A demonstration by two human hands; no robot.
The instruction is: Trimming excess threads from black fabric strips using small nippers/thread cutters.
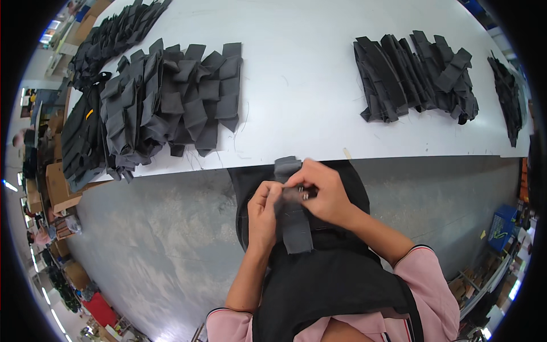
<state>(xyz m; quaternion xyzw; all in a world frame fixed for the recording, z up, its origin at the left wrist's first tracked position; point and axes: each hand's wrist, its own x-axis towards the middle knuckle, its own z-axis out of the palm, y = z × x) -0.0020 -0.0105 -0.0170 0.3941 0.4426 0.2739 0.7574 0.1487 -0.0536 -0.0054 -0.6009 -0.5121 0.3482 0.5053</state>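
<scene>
L hand (262, 214): fingers bent, pinching the L edge of a dk gray fabric strip (297, 233), approx mid-length. R hand (322, 191): fingers curled, gripping a small dk item (306, 192) w/ shiny metal bits, mostly hidden, type unclear; R fingertips at strip too, that spot blurred. Strip in front of torso, over black apron (336, 279), upper end by near edge of white desk (296, 85), lower end hanging toward person. Pink sleeves (430, 273) w/ dk/wht trim.

On desk: L, big pile of dk gray folded strips (194, 97), loose threads beside it; next to it a black bundle (85, 131) w/ small orange mark (89, 114), too small to read. Another pile (117, 40) at far L. R side: smaller pile (407, 80), plus narrow bundle (507, 100) near R edge.

Beyond: gray floor (154, 228), cardboard box (62, 185) L, blue crate (501, 228) R w/ pale markings, illegible.
</scene>
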